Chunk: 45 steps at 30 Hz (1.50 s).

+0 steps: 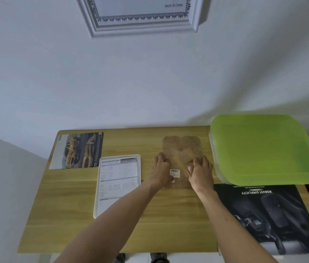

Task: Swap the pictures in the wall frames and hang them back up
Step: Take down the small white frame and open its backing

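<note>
Wood-grain table (85, 215), brown fibreboard frame back (183, 149) between hands.

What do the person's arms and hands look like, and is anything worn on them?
Both forearms are bare from the bottom edge of the view up to the hands, with no sleeves showing. The left hand and the right hand wear no gloves. No watch, bracelet or ring can be seen on either side. A small mark shows on the right forearm; it is too small to identify.

Frames: three, perhaps — wall frame (144, 25), white frame (118, 184), brown-backed frame (183, 147); loose prints: two.
</note>
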Motion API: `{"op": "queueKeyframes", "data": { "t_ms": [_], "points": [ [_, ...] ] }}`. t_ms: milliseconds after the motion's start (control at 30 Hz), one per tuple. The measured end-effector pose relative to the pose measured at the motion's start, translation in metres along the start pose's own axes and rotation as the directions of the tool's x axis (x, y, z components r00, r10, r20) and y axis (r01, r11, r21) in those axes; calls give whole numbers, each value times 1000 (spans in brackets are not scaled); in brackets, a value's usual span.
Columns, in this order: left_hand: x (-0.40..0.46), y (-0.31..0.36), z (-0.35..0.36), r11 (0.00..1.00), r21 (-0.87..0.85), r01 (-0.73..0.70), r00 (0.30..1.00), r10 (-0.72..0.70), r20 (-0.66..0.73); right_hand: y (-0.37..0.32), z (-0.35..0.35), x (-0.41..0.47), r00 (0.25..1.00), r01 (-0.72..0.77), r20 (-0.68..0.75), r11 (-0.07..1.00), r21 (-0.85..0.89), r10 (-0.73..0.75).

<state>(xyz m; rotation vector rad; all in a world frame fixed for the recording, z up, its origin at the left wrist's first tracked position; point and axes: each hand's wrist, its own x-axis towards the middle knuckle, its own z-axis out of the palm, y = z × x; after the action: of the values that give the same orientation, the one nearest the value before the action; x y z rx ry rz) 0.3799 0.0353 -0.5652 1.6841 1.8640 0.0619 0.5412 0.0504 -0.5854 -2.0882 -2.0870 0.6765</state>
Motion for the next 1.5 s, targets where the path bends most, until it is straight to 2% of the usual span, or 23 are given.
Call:
{"op": "queueKeyframes", "data": {
  "t_ms": [200,300,400,467,600,733,900,1067,1167,1267,1400,1500],
  "points": [
    [-2,0,-6,1000,7,-29,999,29,31,4,0,2,999,32,-8,999,-26,-33],
    [-2,-5,-15,998,-48,-44,998,46,48,8,-2,2,997,73,8,996,-42,-73],
    [-8,-20,-30,985,-171,-36,999,34,-14,3,-6,-3,998,61,-2,998,-32,-61],
    [-15,-35,-43,978,-208,-30,996,12,-89,-5,-7,-10,991,119,-55,992,-37,-121],
    [-40,-74,-64,978,-209,22,977,-66,-204,-46,-3,-32,959,270,-81,961,-54,-273],
    [-71,-122,-77,989,-126,74,969,-101,-227,-97,14,-58,925,380,-19,925,0,-380],
    [-110,-172,-82,971,-98,217,948,-233,-215,-137,38,-84,911,408,89,912,-44,-403],
    [-144,-197,-65,948,-88,307,943,-315,-106,-152,48,-103,956,257,164,964,-75,-242],
    [-153,-200,-50,939,-130,318,937,-332,-106,-156,57,-108,970,164,185,986,-19,-157],
    [-155,-199,-40,934,-160,321,933,-341,-118,-162,66,-111,983,25,174,989,144,-50],
    [-158,-199,-34,918,-220,330,926,-360,-114,-169,64,-115,970,-229,172,888,400,172],
    [-160,-200,-33,916,-237,325,928,-357,-108,-170,63,-117,967,-252,165,839,482,195]
  ]
}}
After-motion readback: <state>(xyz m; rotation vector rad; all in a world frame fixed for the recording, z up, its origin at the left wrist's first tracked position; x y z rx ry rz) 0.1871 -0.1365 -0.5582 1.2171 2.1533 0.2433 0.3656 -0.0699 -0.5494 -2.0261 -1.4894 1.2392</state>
